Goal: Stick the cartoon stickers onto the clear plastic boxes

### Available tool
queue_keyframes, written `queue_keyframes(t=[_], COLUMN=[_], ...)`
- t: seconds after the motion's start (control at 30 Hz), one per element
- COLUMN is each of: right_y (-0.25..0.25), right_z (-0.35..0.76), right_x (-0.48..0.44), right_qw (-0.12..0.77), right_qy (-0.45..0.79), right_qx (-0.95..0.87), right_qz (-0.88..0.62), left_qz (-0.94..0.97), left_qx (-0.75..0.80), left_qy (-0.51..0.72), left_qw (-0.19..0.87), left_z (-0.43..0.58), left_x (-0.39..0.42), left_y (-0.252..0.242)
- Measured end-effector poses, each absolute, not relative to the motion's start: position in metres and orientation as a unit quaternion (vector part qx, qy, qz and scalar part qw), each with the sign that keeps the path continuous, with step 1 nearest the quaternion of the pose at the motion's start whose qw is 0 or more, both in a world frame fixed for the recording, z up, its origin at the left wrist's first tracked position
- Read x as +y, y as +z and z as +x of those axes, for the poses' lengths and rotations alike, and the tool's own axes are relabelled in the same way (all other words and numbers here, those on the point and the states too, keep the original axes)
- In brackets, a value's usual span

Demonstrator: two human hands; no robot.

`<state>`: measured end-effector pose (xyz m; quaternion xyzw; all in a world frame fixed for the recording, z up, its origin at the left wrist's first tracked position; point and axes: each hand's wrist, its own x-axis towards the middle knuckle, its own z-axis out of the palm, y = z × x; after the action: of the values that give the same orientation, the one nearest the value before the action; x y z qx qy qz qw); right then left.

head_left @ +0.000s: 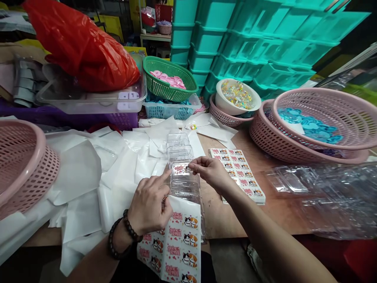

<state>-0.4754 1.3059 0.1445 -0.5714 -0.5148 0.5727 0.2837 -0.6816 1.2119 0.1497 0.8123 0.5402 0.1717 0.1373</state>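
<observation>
My left hand (153, 202), with dark beaded bracelets at the wrist, has its thumb and curled fingers closed on a sheet of cat-and-dog stickers (179, 243) that hangs over the table's front edge. Its index finger points out at the left side of a clear plastic box. My right hand (210, 171) pinches the right end of a single sticker (179, 169), which lies over that box. More clear boxes (178, 140) stand in a row behind it. To the right of my right hand lies a stack of sticker sheets (249, 177).
White backing papers (78, 169) cover the left of the table. Pink baskets stand at the left (47, 173) and right (265, 137). Clear packaging (338, 196) lies at right. Behind are a green basket (150, 80), a white bowl (220, 100), a red bag (88, 51) and teal bins (206, 43).
</observation>
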Motion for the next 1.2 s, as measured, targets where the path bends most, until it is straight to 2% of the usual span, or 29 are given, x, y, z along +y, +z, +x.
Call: queue_keyframes(t=[0.43,0.67,0.8,0.97,1.03,1.1,1.2], right_y=[0.146,0.149,0.151,0.153,0.160,0.169,0.184], right_z=[-0.478,-0.480,-0.484,-0.482,-0.477,-0.473,-0.472], right_x=[1.306,1.304,1.301,1.297,1.287,1.269,1.233], right_qw=[0.281,0.273,0.246,0.149,0.153,0.212,0.260], right_qy=[0.568,0.523,0.417,0.221,0.164,0.188,0.346], right_qx=[-0.509,-0.548,-0.627,-0.695,-0.688,-0.696,-0.753], right_qz=[-0.582,-0.593,-0.610,-0.668,-0.690,-0.659,-0.496], left_qz=[0.815,0.827,0.826,0.827,0.827,0.828,0.824], left_qx=[0.537,0.520,0.526,0.524,0.520,0.514,0.501], left_qy=[0.164,0.145,0.126,0.114,0.123,0.145,0.196], left_qw=[0.142,0.158,0.161,0.168,0.173,0.172,0.176], left_z=[-0.681,-0.677,-0.677,-0.679,-0.680,-0.681,-0.684], left_x=[1.213,1.221,1.224,1.227,1.224,1.217,1.202], left_y=[0.149,0.148,0.148,0.147,0.149,0.155,0.172])
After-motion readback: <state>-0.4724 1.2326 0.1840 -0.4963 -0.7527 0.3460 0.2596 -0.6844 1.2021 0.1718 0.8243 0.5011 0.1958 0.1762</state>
